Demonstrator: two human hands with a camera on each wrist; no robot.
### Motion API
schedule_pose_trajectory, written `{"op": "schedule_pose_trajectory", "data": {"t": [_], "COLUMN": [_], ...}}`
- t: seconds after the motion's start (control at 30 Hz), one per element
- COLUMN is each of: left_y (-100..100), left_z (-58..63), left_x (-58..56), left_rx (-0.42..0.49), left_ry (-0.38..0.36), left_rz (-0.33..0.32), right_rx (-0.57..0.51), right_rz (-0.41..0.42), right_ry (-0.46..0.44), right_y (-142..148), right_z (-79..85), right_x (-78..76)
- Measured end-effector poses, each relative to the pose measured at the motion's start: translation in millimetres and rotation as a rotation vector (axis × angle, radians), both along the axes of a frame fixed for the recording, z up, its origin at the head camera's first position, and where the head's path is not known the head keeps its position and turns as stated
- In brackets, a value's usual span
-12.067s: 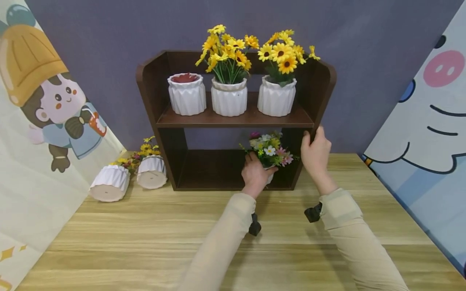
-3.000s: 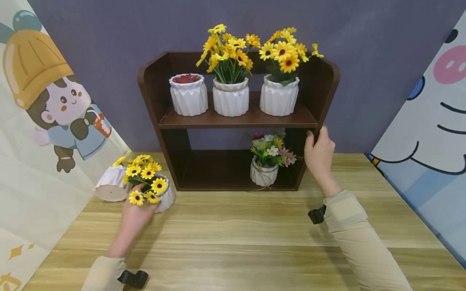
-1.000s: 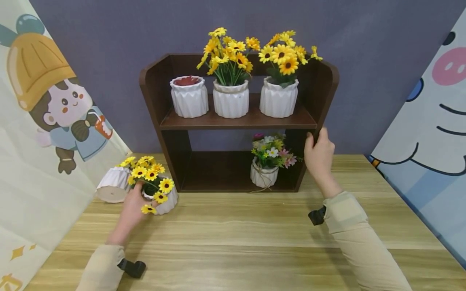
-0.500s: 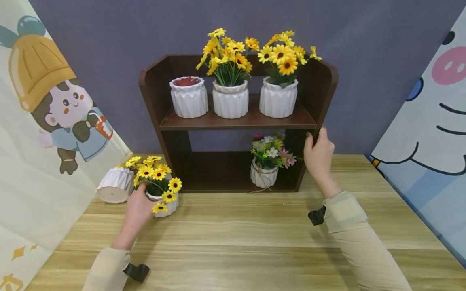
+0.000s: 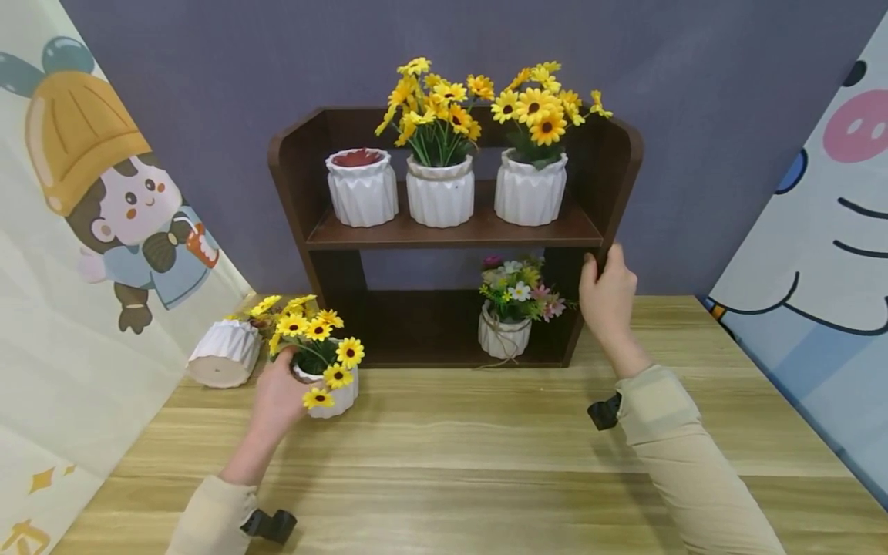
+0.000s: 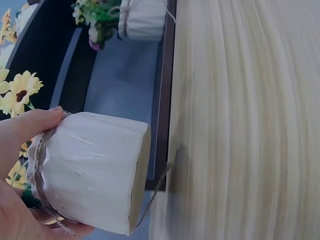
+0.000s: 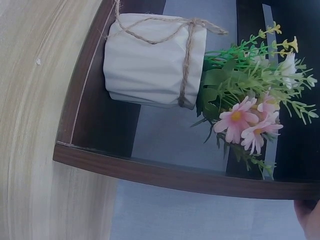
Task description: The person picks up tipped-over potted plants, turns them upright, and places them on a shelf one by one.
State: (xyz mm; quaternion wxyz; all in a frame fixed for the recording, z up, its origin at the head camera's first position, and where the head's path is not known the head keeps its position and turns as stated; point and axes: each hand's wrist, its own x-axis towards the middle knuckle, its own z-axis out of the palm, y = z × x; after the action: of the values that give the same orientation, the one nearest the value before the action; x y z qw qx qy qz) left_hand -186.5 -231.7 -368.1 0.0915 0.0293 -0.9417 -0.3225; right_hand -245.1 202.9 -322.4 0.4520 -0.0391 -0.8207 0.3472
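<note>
My left hand point(image 5: 277, 393) grips a white fluted flowerpot point(image 5: 341, 395) with yellow daisies, at the left of the wooden table. In the left wrist view, the thumb lies along the rim of this pot point(image 6: 95, 170), by its twine, and fingers curl around the far side. The pot appears held in front of the dark brown shelf unit point(image 5: 454, 239). My right hand point(image 5: 609, 297) holds the unit's right side panel; only a bit of that hand point(image 7: 310, 220) shows in the right wrist view. Mixed flowers fill a twine-tied pot point(image 5: 502, 335) in the lower compartment's right end.
On the upper shelf stand a white pot with a reddish-brown inside point(image 5: 362, 189) and two pots of yellow daisies, one in the middle point(image 5: 440, 193), one right point(image 5: 530, 189). Another white pot point(image 5: 223, 354) lies on its side at the left, base toward me.
Since the first frame, my left hand has let go of the mixed-flower pot and taken the daisy pot at the left. Lately it carries that pot slightly rightward. My right hand stays on the panel.
</note>
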Motion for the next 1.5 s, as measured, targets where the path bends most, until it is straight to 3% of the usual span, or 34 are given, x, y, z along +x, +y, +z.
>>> {"op": "schedule_pose_trajectory", "data": {"t": [0.17, 0.43, 0.6, 0.73, 0.83, 0.9, 0.97, 1.03, 1.2, 1.33, 1.5], "left_y": [8, 9, 8, 2, -9, -16, -24, -29, -33, -23, -5], "left_z": [-3.7, -26.6, -33.1, -33.3, -29.9, -26.8, -23.9, -22.8, -29.7, -36.2, -35.3], "left_x": [1.4, 1.7, 3.3, 3.4, 5.2, 7.4, 9.9, 11.8, 18.6, 21.9, 14.7], "left_rx": [0.06, 0.103, 0.137, 0.202, 0.338, 0.44, 0.492, 0.516, 0.53, 0.495, 0.38], "left_ry": [-0.007, 0.009, -0.008, -0.035, -0.119, -0.193, -0.246, -0.254, -0.179, -0.133, -0.11], "left_rz": [-0.026, -0.041, -0.057, -0.188, -0.31, -0.352, -0.348, -0.333, -0.287, -0.247, -0.18], "right_rx": [0.0, -0.005, -0.001, -0.004, -0.007, -0.009, -0.01, -0.01, -0.011, -0.008, -0.015], "right_rz": [-0.002, -0.001, 0.003, 0.003, 0.004, 0.004, 0.005, 0.004, 0.008, 0.004, -0.015], "right_ry": [0.004, 0.005, 0.01, 0.014, 0.011, 0.007, -0.001, -0.009, -0.013, 0.005, 0.017], "right_y": [0, 0, 0, 0, 0, 0, 0, -1, -3, -2, -2], "right_z": [-0.7, -1.7, -0.8, 0.4, 0.9, 0.7, -0.1, -1.2, -3.5, -3.4, -2.2], "right_x": [-1.1, -2.1, -3.1, -3.3, -3.2, -2.9, -2.3, -2.0, -1.9, -2.6, -3.6]}}
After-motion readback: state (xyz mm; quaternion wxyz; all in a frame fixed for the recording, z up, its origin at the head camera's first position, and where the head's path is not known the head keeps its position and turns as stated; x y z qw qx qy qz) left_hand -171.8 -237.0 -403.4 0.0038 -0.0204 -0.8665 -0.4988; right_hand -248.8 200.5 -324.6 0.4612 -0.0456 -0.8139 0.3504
